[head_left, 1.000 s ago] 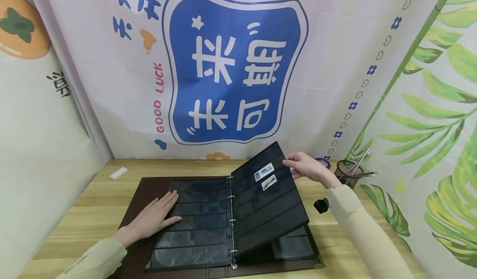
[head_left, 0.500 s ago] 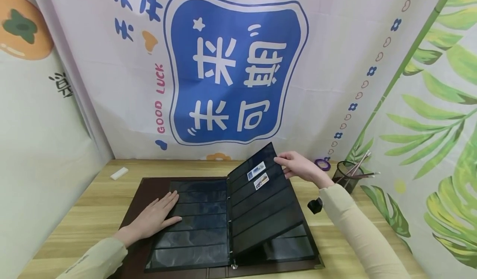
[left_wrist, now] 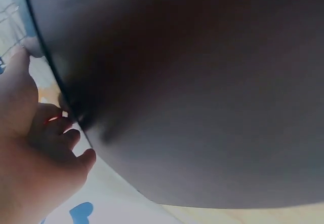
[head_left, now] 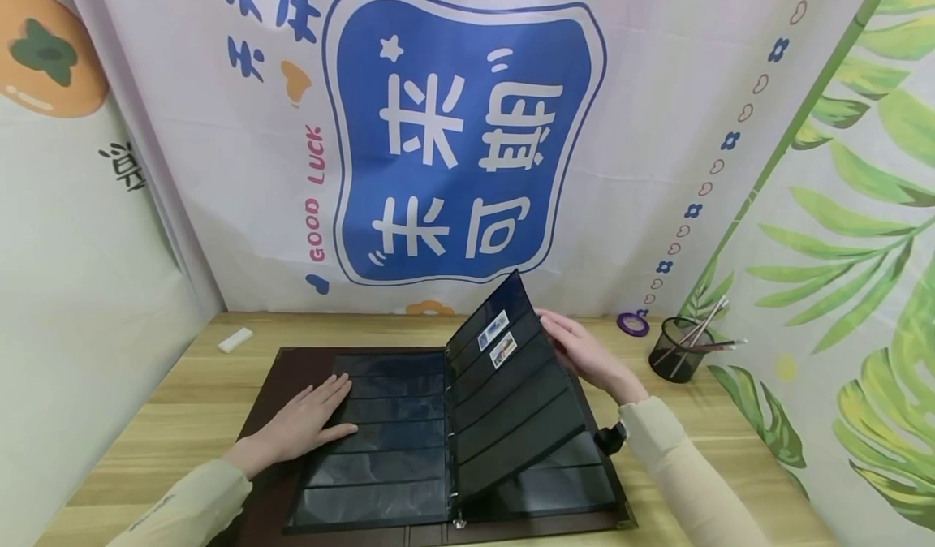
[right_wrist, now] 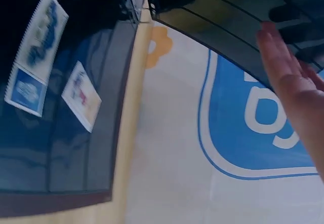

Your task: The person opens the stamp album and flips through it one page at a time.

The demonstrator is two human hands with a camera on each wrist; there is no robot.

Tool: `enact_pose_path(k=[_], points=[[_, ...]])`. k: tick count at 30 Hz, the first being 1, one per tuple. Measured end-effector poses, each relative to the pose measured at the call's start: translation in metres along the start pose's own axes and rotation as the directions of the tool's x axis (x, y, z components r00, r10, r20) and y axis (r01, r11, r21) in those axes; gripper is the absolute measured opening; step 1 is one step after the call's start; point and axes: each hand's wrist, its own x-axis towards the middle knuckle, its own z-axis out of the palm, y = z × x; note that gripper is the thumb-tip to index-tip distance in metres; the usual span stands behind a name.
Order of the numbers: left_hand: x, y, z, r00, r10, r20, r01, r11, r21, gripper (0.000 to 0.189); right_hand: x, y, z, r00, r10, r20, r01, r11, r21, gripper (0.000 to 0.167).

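A brown ring-bound stamp album (head_left: 256,376) lies spread on the table. My left hand (head_left: 299,425) rests flat, fingers spread, on its left black pocket page (head_left: 394,450). At the outer edge of a lifted black album page (head_left: 511,401), my right hand (head_left: 584,352) holds the sheet, its fingertips partly hidden behind it. Two stamps (head_left: 504,350) sit in that page's upper pockets. The left wrist view shows curled fingers at the edge of a dark sheet (left_wrist: 212,133). In the right wrist view, straight fingers touch a pocket page, with the stamps (right_wrist: 81,96) beside it.
At the back left lies a white block (head_left: 235,340). A purple ring-shaped roll (head_left: 632,324) and a black mesh cup (head_left: 675,360) with pencils stand back right. Printed cloth (head_left: 657,84) hangs behind the wooden table (head_left: 139,425).
My right hand has swung the lifted page further left and more upright, and its fingertips have slipped farther behind the edge. The left hand stays in place.
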Motion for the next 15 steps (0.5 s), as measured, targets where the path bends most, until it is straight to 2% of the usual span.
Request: enact_pose_path(k=[3, 8, 11, 15], points=[[0.004, 0.005, -0.005, 1.000, 0.000, 0.013, 0.000, 1.000, -0.004, 0.082, -0.003, 0.007, 0.004, 0.999, -0.039, -0.012, 0.039, 0.999, 0.007, 0.061], [0.023, 0.025, -0.019, 1.000, 0.011, 0.025, -0.008, 0.994, -0.108, 0.084, -0.005, 0.016, 0.013, 0.983, -0.171, 0.063, 0.167, 0.983, 0.071, 0.061], [0.041, 0.044, -0.030, 0.999, 0.031, 0.042, -0.021, 0.973, -0.231, 0.083, -0.006, 0.021, 0.018, 0.975, -0.207, 0.083, 0.199, 0.975, 0.096, 0.064], [0.071, 0.077, -0.048, 0.997, 0.068, 0.044, -0.046, 0.924, -0.379, 0.077, -0.005, 0.028, 0.023, 0.972, -0.225, 0.072, 0.214, 0.968, 0.132, 0.068]])
